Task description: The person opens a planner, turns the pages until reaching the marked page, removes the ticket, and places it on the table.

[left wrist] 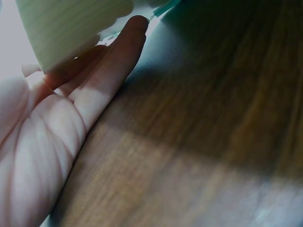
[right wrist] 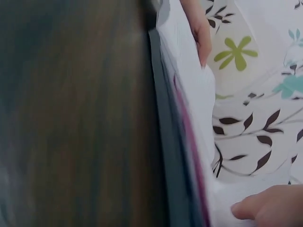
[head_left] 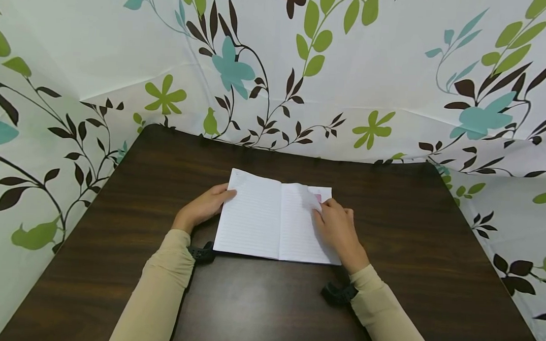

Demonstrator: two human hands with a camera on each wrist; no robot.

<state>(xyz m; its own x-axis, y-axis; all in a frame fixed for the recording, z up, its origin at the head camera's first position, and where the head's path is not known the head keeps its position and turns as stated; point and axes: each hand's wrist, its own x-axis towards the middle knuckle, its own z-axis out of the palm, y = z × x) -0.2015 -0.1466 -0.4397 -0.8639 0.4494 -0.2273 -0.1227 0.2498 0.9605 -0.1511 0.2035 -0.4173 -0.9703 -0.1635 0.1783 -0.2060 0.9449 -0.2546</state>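
An open notebook (head_left: 252,215) with white lined pages lies near the middle of the dark table. My left hand (head_left: 202,208) holds its left edge, thumb on top of the page and the other fingers underneath. In the left wrist view those fingers (left wrist: 111,71) reach under the notebook's corner. At the right side, my right hand (head_left: 341,232) pinches the edge of a page (head_left: 298,212), whose upper corner is lifted and bent. A small pink patch (head_left: 318,198) shows on the sheet beneath. Seen from the right wrist, a dark cover (right wrist: 165,132) and a pink layer (right wrist: 189,137) line the notebook's edge.
The dark wood-grain table (head_left: 412,237) extends around the notebook on every side. A white cloth (head_left: 386,84) printed with leaves, flowers and birds hangs behind and beside it. Black bands (head_left: 338,294) sit at both wrists, below beige sleeves (head_left: 158,287).
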